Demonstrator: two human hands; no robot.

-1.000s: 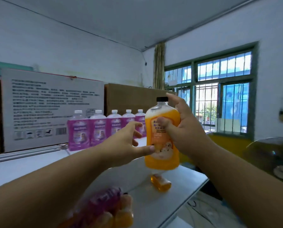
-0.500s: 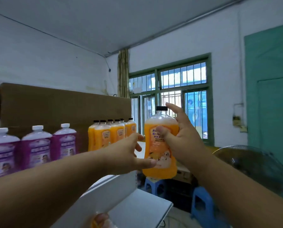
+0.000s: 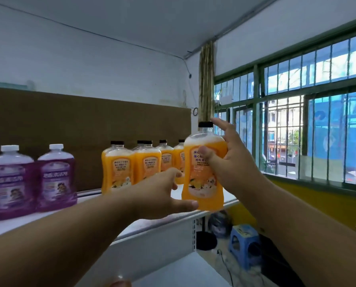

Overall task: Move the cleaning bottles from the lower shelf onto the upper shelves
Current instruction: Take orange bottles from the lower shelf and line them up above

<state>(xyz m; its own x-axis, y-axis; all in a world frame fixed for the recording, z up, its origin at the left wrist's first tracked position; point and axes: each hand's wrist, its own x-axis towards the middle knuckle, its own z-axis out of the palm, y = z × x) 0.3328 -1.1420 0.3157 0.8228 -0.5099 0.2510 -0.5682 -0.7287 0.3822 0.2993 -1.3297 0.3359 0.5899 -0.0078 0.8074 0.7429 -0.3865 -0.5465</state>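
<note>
Right hand (image 3: 231,162) grips the orange bottle (image 3: 204,172) at center frame, thumb across its label and fingers wrapped behind, index finger raised by the black cap. I hold it upright at the front edge of the upper shelf (image 3: 86,220); whether its base touches the shelf I cannot tell. Left hand (image 3: 162,195) cups its lower side, thumb under the base. Behind it, mid-frame, stands a row of orange bottles (image 3: 131,164); two purple bottles (image 3: 32,179) stand at left.
</note>
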